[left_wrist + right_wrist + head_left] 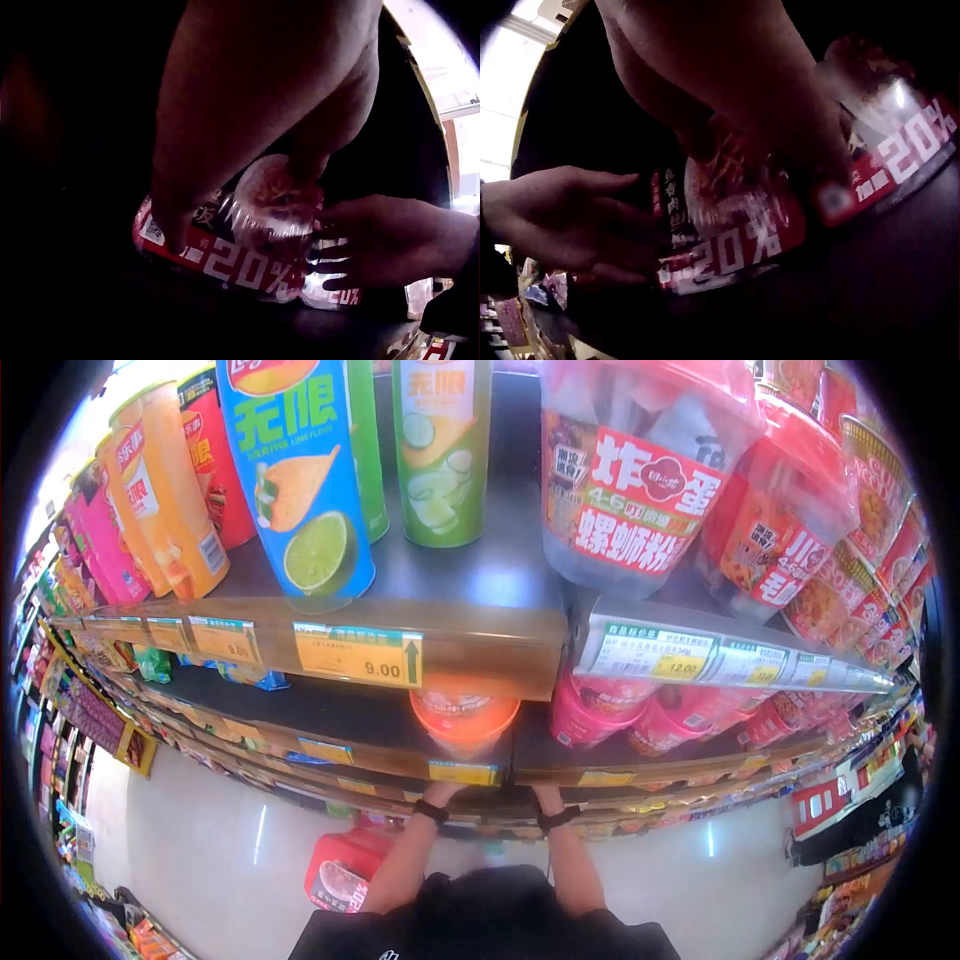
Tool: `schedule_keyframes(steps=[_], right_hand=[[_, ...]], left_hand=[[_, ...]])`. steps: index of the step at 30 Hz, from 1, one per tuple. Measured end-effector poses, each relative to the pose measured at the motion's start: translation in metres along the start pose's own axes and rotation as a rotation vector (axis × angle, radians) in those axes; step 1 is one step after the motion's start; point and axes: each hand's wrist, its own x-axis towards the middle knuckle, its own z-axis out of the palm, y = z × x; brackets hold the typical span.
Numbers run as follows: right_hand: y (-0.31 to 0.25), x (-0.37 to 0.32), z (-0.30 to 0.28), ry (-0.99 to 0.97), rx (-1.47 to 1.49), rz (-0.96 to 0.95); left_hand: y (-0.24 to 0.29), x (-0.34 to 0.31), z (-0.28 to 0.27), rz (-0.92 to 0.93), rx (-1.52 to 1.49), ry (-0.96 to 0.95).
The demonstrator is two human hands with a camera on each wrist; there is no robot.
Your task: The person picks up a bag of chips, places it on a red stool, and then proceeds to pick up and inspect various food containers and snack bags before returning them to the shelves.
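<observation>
Both my arms reach into a dark low shelf; in the head view the shelf edge (470,772) hides the hands past the wristbands. Two clear-lidded noodle packs with red "-20%" bands lie there side by side. My left hand (247,112) lies over the left pack (225,262), thumb on its label end. Seen from the right wrist, the left hand (570,217) has straight fingers against the side of that pack (727,240). My right hand (727,82) covers the right pack (900,142). In the left wrist view, the right hand (390,240) has spread fingers touching the pack (330,296).
Above hang shelves with tall chip cans (300,480), lidded noodle cups (640,470) and yellow price tags (360,655). An orange bowl (465,715) stands on the shelf above my hands. A red basket (340,870) sits on the pale floor by my left side.
</observation>
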Motion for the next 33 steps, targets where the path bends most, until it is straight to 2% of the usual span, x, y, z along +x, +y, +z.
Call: schedule_keyframes(steps=[6,15,20,23,24,26,27,28,29,30,31,32,33], right_hand=[[0.005,0.005,0.022,-0.01,-0.125,-0.018],[0.01,0.0,0.015,-0.058,-0.258,-0.044],[0.013,-0.009,0.025,-0.107,-0.647,-0.161],[0.008,-0.014,0.03,-0.035,-0.815,-0.215],[0.011,-0.017,0.033,0.038,-0.391,-0.092],[0.006,-0.027,0.037,0.168,0.452,0.172],[0.005,-0.034,0.037,0.176,0.508,0.172],[-0.042,-0.035,0.027,0.18,0.564,0.169],[-0.068,-0.037,0.023,0.177,0.618,0.167],[-0.051,-0.046,0.029,0.132,0.511,0.274],[-0.059,-0.047,0.032,0.094,0.537,0.234],[-0.073,-0.046,0.035,0.054,0.564,0.196],[-0.083,-0.047,0.04,0.01,0.59,0.162]], left_hand=[[-0.014,-0.001,-0.005,-0.094,-0.012,-0.011],[-0.045,-0.011,-0.016,-0.232,-0.118,-0.027],[-0.075,-0.029,-0.02,-0.304,-0.301,-0.022],[-0.058,-0.03,-0.023,-0.241,-0.258,0.034],[-0.026,-0.026,-0.03,-0.174,-0.072,0.068],[-0.018,-0.035,-0.031,-0.134,-0.184,0.126],[-0.015,-0.044,-0.031,-0.122,-0.243,0.158],[0.059,-0.058,-0.062,-0.391,-0.492,0.063],[0.054,-0.066,-0.057,-0.286,-0.509,0.136],[0.047,-0.074,-0.053,-0.181,-0.522,0.215],[0.042,-0.082,-0.051,-0.075,-0.528,0.299],[0.05,-0.095,-0.057,-0.223,-0.528,0.269],[0.059,-0.108,-0.063,-0.202,-0.61,0.278]])
